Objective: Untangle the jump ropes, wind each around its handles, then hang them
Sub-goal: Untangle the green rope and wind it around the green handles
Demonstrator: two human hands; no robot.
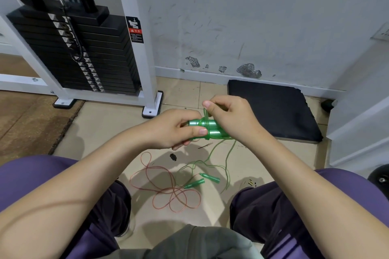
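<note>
My left hand (176, 128) grips a pair of green jump-rope handles (212, 129) held side by side, with a few turns of green cord around them. My right hand (229, 118) pinches a loop of that green cord (205, 114) just above the handles. The cord's loose length (227, 160) trails down to the floor. On the tiles below lie a second pair of green handles (202, 181) and a loose red rope (168, 191) in overlapping loops.
A weight-stack machine (80, 52) on a white frame stands at the back left. A black mat (273, 109) lies against the wall to the right. A small black piece (173, 156) sits on the tiles. My knees flank the ropes.
</note>
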